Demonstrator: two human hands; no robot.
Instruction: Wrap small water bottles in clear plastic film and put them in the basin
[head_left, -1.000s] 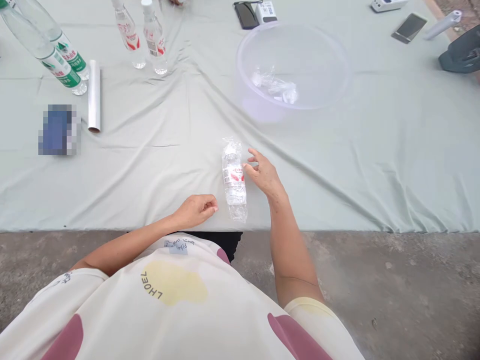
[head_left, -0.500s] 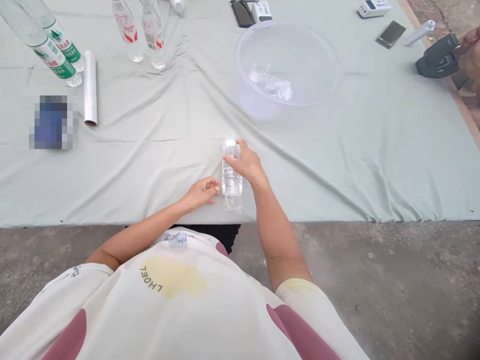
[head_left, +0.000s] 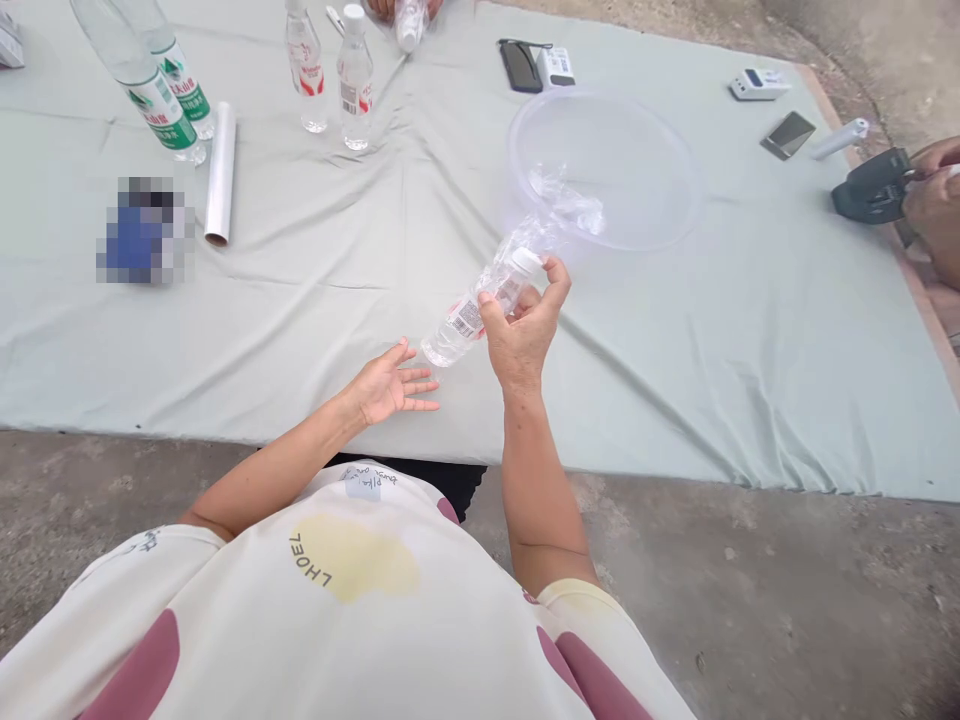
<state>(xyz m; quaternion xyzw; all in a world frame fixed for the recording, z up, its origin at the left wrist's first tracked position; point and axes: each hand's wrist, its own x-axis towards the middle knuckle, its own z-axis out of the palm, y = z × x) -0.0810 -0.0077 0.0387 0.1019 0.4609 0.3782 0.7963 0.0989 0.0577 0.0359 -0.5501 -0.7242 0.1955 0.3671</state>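
Note:
Tilted above the cloth is a clear water bottle (head_left: 472, 318) with a white cap and a red-and-white label. My right hand (head_left: 525, 325) grips it near the cap, thumb on one side and fingers on the other. Clear plastic film (head_left: 517, 245) clings to its upper part and trails toward the basin. My left hand (head_left: 394, 385) is palm up with fingers spread, just left of the bottle's base, holding nothing. Beyond the bottle stands a translucent round basin (head_left: 645, 240) with crumpled clear plastic inside it.
At the left are large green-labelled bottles (head_left: 169, 120), a plastic wrap roll (head_left: 220, 180) and a blurred blue item (head_left: 139, 235). Two red-labelled bottles (head_left: 354, 85) stand farther back. Another person's hands (head_left: 420, 8) hold a wrapped bottle at the far edge. Phones and small devices lie behind the basin.
My right hand has lifted the bottle off the cloth and tilted it, cap toward the basin. My left hand has turned palm up and spread its fingers. The view has shifted.

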